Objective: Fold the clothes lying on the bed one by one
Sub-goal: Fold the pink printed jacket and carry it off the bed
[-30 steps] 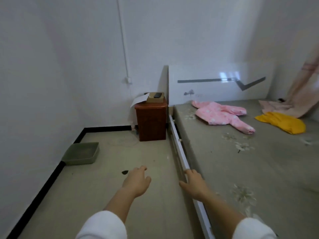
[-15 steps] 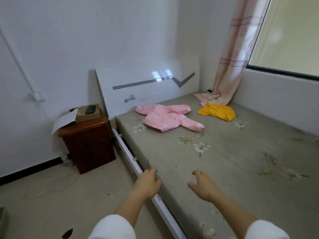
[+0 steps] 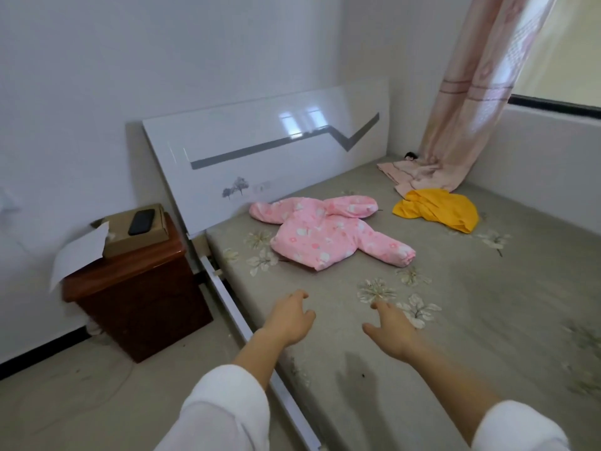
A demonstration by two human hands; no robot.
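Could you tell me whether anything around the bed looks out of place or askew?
Yes. A white paper sheet hangs off the edge of the wooden nightstand, half unsupported. The curtain hem lies bunched on the mattress, beside the crumpled yellow garment.

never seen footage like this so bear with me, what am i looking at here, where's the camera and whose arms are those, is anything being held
There is no machine here. The camera is worn on a person's head and looks forward and down, so the two arms reaching in from the bottom are that person's own. The left hand and right hand are both open, stretched out over the bed, and hold nothing.

On the bed lie a pink jacket with small flowers, spread out unfolded, and a crumpled yellow garment farther back. The end of a curtain also rests on the bed in the corner.

Beside the bed stands a brown nightstand, carrying a cardboard box with a dark phone on top.
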